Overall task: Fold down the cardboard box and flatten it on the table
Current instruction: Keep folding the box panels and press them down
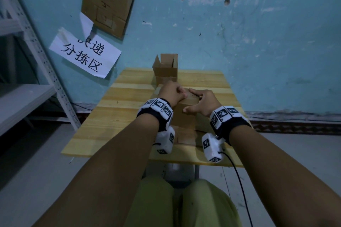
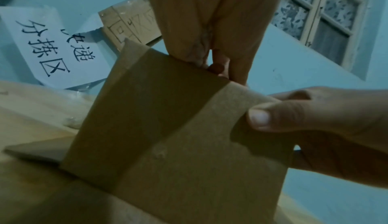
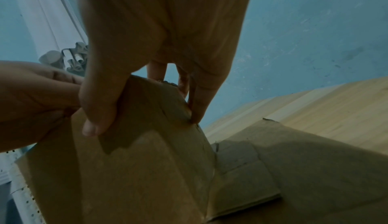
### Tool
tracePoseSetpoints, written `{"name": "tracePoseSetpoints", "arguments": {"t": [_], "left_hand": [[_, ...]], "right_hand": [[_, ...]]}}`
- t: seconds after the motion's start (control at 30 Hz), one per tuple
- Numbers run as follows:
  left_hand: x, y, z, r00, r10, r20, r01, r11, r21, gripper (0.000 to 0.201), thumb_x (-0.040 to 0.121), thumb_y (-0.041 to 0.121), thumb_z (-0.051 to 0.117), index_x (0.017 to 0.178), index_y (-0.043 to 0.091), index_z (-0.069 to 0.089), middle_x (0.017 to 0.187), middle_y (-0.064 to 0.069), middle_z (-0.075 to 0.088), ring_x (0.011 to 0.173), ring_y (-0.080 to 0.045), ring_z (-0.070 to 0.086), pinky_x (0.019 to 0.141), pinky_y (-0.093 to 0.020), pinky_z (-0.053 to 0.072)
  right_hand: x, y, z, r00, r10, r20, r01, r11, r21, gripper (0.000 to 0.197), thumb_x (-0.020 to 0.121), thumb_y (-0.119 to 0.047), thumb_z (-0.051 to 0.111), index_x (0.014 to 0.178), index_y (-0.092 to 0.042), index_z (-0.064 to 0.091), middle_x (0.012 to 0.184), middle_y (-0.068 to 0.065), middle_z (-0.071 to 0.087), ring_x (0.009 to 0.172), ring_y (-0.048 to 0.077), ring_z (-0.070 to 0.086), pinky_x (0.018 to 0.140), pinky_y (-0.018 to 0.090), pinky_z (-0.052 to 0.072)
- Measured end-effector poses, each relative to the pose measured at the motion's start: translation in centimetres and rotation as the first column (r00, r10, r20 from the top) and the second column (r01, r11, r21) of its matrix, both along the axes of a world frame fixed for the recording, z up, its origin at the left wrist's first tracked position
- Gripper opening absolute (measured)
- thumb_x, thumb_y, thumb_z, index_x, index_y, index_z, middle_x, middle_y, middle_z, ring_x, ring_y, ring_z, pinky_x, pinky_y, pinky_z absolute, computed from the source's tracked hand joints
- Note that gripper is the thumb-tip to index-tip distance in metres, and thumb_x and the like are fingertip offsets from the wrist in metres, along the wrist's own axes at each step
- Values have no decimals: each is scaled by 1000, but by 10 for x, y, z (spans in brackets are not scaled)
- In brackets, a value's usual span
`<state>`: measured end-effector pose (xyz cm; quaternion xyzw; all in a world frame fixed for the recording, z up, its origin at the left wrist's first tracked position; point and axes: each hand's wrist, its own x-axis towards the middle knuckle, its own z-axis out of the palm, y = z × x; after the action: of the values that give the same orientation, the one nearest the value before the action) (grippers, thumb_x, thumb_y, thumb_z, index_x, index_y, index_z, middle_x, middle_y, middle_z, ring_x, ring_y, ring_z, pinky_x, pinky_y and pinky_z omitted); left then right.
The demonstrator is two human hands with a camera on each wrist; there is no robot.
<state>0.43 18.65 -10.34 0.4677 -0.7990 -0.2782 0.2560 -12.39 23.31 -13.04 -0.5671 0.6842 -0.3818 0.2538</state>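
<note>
A brown cardboard box (image 1: 185,114) stands on the wooden table (image 1: 114,116) near its middle, and I hold it at the top with both hands. My left hand (image 1: 176,93) curls its fingers (image 2: 199,58) over the box's upper edge (image 2: 168,128). My right hand (image 1: 193,102) grips the same top from the right, its thumb (image 3: 98,111) on the near face and its fingers over the edge. In the right wrist view the box (image 3: 147,169) has a flap (image 3: 315,169) lying out on the table. The box's inside is hidden.
A second open cardboard box (image 1: 166,69) stands at the table's far edge against the blue wall. A paper sign (image 1: 84,53) and a cardboard sheet (image 1: 108,2) hang on the wall. A metal shelf (image 1: 27,97) stands at the left.
</note>
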Motion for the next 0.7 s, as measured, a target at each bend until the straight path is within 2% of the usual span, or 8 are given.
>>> {"name": "tracePoseSetpoints", "arguments": {"t": [0.1,0.2,0.27,0.33,0.4,0.47,0.53,0.7], "left_hand": [[-3,1,0,999,38,34,-37,999,-21,20,86,18,64,100,5,69,112,-12,66,103,-24,60,87,-28,45],[-7,-1,3,991,94,93,-91,995,-34,36,84,20,65,114,4,52,119,-14,54,108,-28,54,82,-31,42],[-11,-2,5,980,107,168,-105,994,-23,50,85,24,64,125,1,44,129,-16,45,115,-30,50,90,-32,41],[-16,-2,9,940,93,329,-93,996,-14,52,90,30,58,129,0,44,137,-19,37,120,-31,47,99,-35,40],[-20,-1,13,885,66,461,-70,997,-7,52,94,35,50,131,-1,42,142,-21,32,126,-32,42,102,-36,37],[-20,-1,16,852,48,522,-60,998,7,51,97,34,45,136,1,38,145,-20,28,129,-35,39,103,-41,37],[-16,-1,16,817,36,575,-17,999,-37,49,98,35,41,137,7,37,143,-18,32,126,-36,42,100,-44,39],[-11,0,14,725,11,689,125,981,-148,38,101,34,27,132,17,42,135,-17,42,119,-35,47,97,-43,39]], "right_hand": [[0,1,0,1000,-1,-7,1,1000,7,84,62,-12,85,136,-7,46,127,7,59,104,6,51,82,16,39],[0,1,0,1000,-12,4,12,1000,3,83,62,-12,86,136,-9,47,125,7,60,101,7,52,80,17,40],[0,0,-1,1000,-16,14,16,1000,6,83,62,-12,86,136,-10,48,124,7,61,98,8,54,79,18,41],[1,-1,-1,1000,-20,17,20,1000,11,84,61,-12,86,136,-10,48,124,7,61,97,9,55,79,19,42],[0,-1,-1,1000,-18,17,17,1000,14,84,61,-13,86,136,-10,47,125,8,61,99,10,55,80,20,43],[0,-1,-1,1000,-12,20,12,1000,18,84,62,-13,85,137,-10,46,125,8,61,96,10,55,77,20,42],[0,-2,-1,1000,-5,20,4,1000,20,84,62,-13,85,137,-10,46,125,8,61,92,10,54,75,20,41],[-1,-3,-2,1000,5,17,-5,1000,17,86,62,-13,86,137,-8,46,123,7,61,87,7,52,72,18,41]]}}
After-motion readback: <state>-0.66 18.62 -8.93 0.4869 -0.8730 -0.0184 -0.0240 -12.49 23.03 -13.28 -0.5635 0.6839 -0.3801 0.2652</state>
